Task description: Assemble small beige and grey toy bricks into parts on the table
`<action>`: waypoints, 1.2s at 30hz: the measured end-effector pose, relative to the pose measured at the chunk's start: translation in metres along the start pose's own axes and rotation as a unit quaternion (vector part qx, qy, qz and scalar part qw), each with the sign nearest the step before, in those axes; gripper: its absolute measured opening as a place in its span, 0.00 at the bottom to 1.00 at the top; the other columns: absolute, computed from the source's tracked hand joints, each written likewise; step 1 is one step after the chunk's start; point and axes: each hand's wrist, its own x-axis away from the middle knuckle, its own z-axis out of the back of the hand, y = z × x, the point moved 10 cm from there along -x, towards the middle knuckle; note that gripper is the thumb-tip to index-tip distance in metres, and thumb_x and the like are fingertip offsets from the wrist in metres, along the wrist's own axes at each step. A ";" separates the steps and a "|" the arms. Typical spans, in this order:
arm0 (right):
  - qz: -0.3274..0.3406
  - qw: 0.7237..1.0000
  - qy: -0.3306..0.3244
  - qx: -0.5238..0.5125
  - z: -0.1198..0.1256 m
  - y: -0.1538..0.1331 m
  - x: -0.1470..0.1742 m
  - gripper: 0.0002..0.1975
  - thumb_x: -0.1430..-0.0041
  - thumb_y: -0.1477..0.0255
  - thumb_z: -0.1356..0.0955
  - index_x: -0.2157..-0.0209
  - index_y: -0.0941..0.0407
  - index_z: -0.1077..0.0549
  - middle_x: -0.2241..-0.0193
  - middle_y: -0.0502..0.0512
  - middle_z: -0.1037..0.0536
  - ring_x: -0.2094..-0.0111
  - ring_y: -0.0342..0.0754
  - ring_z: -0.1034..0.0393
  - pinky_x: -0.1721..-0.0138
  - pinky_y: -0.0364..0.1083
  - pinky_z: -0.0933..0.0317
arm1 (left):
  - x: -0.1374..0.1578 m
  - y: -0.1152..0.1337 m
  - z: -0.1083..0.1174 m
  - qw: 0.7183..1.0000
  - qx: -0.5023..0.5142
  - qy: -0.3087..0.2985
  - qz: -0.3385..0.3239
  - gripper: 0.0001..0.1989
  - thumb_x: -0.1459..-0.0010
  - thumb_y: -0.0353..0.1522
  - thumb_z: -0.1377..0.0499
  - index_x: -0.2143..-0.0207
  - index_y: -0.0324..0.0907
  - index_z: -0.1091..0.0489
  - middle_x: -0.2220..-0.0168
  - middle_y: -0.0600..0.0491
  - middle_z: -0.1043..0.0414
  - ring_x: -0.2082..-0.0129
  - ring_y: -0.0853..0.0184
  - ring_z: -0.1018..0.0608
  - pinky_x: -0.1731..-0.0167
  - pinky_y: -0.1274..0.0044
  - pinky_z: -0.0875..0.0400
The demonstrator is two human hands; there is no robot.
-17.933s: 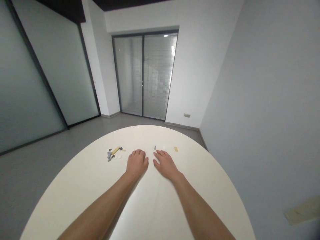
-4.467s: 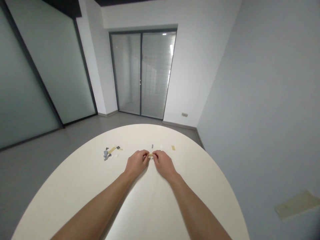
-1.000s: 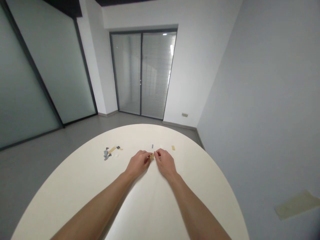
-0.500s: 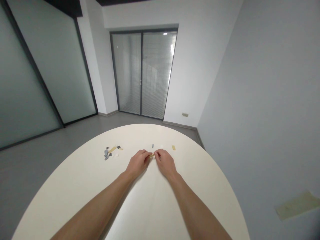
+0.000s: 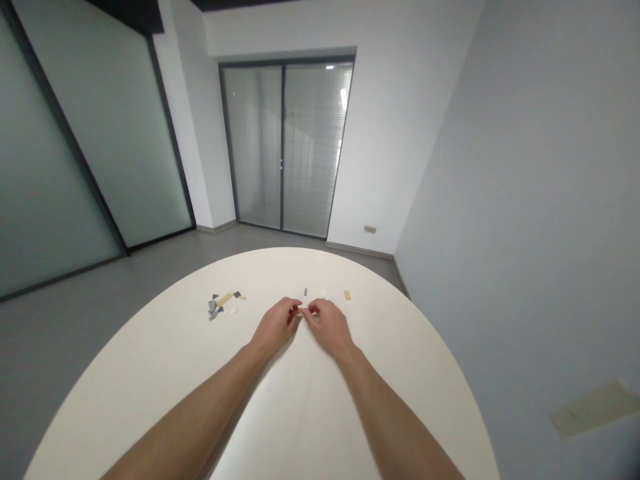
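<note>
My left hand (image 5: 274,326) and my right hand (image 5: 328,327) meet fingertip to fingertip over the far middle of the round white table (image 5: 165,373). Between the fingers of both hands sits a small tan building piece (image 5: 300,312), mostly hidden. A little beyond my fingers lie a thin grey piece (image 5: 305,292), a small white piece (image 5: 323,293) and a tan plate (image 5: 347,295). To the left rests a small pile of grey, tan and white pieces (image 5: 220,305).
The table's far edge curves just beyond the pieces. A grey wall (image 5: 525,200) stands close on the right. Glass partitions (image 5: 100,153) and a sliding glass door with blinds (image 5: 287,147) lie across the grey floor.
Both hands left the tabletop, where they lay flat, and came together on the small tan piece. In the last second the fingers shifted slightly around it.
</note>
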 end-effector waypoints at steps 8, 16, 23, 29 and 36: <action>-0.002 1.000 -0.009 -0.003 -0.003 0.003 0.000 0.09 0.35 0.64 0.34 0.65 0.54 0.25 0.65 0.53 0.21 0.61 0.47 0.30 0.60 0.44 0.41 | 0.002 0.000 0.000 1.000 0.002 -0.002 0.007 0.13 0.37 0.34 0.46 0.52 0.43 0.29 0.60 0.50 0.24 0.62 0.66 0.23 0.59 0.74 0.29; 0.014 1.000 -0.016 -0.001 -0.005 -0.001 0.000 0.11 0.33 0.64 0.35 0.63 0.54 0.24 0.64 0.54 0.21 0.60 0.48 0.30 0.59 0.44 0.41 | 0.003 -0.001 0.005 0.999 -0.036 0.001 0.036 0.11 0.37 0.34 0.45 0.53 0.45 0.29 0.57 0.52 0.23 0.60 0.66 0.23 0.60 0.75 0.30; 0.010 1.000 -0.019 0.019 -0.006 0.000 0.000 0.11 0.32 0.65 0.36 0.62 0.53 0.24 0.64 0.54 0.21 0.60 0.48 0.30 0.58 0.45 0.41 | 0.001 -0.001 0.002 0.999 -0.037 -0.005 0.024 0.11 0.37 0.32 0.46 0.54 0.45 0.29 0.56 0.51 0.23 0.57 0.65 0.23 0.57 0.74 0.30; 0.008 1.000 -0.013 0.023 -0.005 0.002 0.001 0.11 0.32 0.66 0.37 0.62 0.53 0.24 0.64 0.54 0.21 0.61 0.49 0.30 0.59 0.45 0.41 | 0.001 -0.002 0.002 0.999 -0.040 -0.007 0.030 0.11 0.38 0.30 0.45 0.54 0.45 0.29 0.55 0.51 0.24 0.56 0.65 0.23 0.57 0.74 0.30; 0.003 1.000 -0.005 0.014 -0.004 0.004 0.000 0.13 0.30 0.67 0.40 0.60 0.54 0.25 0.62 0.55 0.22 0.59 0.48 0.30 0.58 0.45 0.42 | 0.002 -0.005 0.006 0.997 -0.055 0.011 0.052 0.10 0.38 0.32 0.45 0.54 0.45 0.30 0.56 0.51 0.24 0.57 0.65 0.23 0.60 0.75 0.32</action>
